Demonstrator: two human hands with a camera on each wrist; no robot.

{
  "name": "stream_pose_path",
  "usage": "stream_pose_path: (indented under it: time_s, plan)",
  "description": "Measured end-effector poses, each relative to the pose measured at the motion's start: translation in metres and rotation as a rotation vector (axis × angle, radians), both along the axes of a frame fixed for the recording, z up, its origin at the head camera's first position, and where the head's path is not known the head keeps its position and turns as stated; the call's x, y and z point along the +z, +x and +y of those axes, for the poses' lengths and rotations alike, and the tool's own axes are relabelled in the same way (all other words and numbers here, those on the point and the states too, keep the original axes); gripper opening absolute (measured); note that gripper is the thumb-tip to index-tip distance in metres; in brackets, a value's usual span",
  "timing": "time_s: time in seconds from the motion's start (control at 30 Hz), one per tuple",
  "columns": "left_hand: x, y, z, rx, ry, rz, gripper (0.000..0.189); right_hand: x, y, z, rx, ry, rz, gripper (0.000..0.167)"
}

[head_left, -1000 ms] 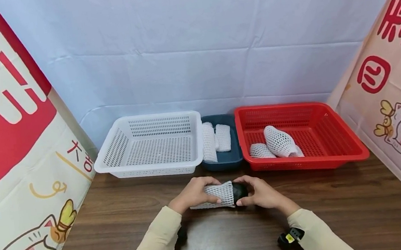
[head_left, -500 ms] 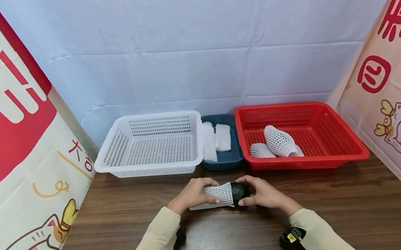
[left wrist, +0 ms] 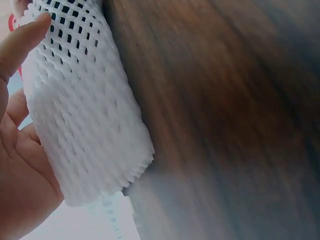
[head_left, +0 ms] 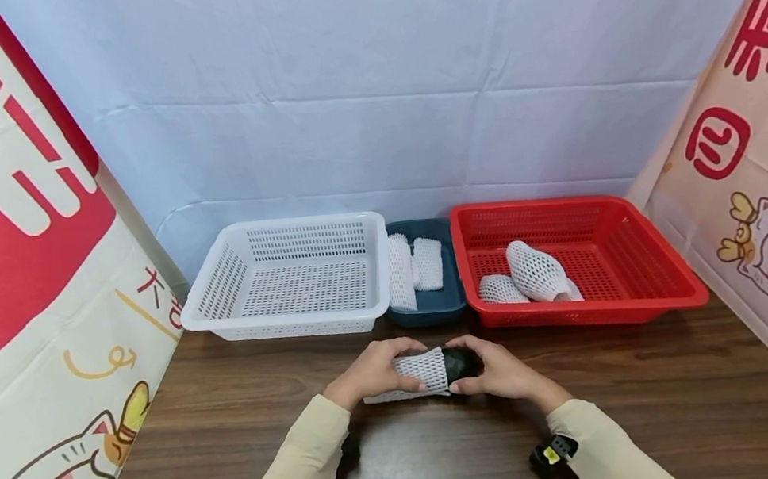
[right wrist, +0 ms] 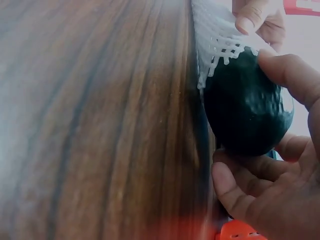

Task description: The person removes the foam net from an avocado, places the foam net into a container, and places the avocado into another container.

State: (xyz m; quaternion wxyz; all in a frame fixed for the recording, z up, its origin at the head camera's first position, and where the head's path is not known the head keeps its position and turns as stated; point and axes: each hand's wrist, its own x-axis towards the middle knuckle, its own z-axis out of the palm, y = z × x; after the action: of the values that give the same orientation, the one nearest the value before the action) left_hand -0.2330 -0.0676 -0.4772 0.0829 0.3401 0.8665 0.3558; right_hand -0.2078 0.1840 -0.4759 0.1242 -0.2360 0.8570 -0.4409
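Note:
In the head view a dark green avocado (head_left: 460, 363) lies partly inside a white foam net sleeve (head_left: 422, 371), low over the table. My left hand (head_left: 378, 369) grips the sleeve, thumb on the near side and fingers behind. The sleeve's far end (left wrist: 110, 175) hangs flat past the palm in the left wrist view. My right hand (head_left: 504, 368) holds the bare end of the avocado, its thumb right at the sleeve's mouth. In the right wrist view the avocado (right wrist: 247, 107) shows dark and glossy, fingers under its rounded end, while the net edge (right wrist: 220, 52) covers its other end.
Behind the hands stand a white basket (head_left: 294, 326), a dark blue tray (head_left: 429, 316) with folded foam sleeves (head_left: 427, 262), and a red basket (head_left: 580, 314). Foam-wrapped pieces (head_left: 535, 269) lie in the red basket. The brown wooden table (head_left: 440, 464) extends in front.
My right hand moves slightly left over the avocado, its thumb now closer to the sleeve's edge. The left hand keeps its grip and shifts very little. Baskets and tray stay put.

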Motion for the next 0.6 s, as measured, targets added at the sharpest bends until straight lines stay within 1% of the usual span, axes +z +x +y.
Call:
stream_pose_path:
  time_s: [0.2,0.4,0.6]
  plan:
    - [0.001,-0.001,0.007,-0.012,0.005,-0.013,0.053,-0.001,-0.002,-0.006,0.009,0.018,0.02,0.063]
    - [0.001,0.0,0.011,-0.003,-0.004,0.015,0.052,-0.002,-0.003,-0.009,0.002,0.022,0.03,0.06]
    - [0.0,0.0,0.011,-0.001,-0.009,0.016,0.05,0.0,-0.002,-0.009,0.001,0.024,0.029,0.06]
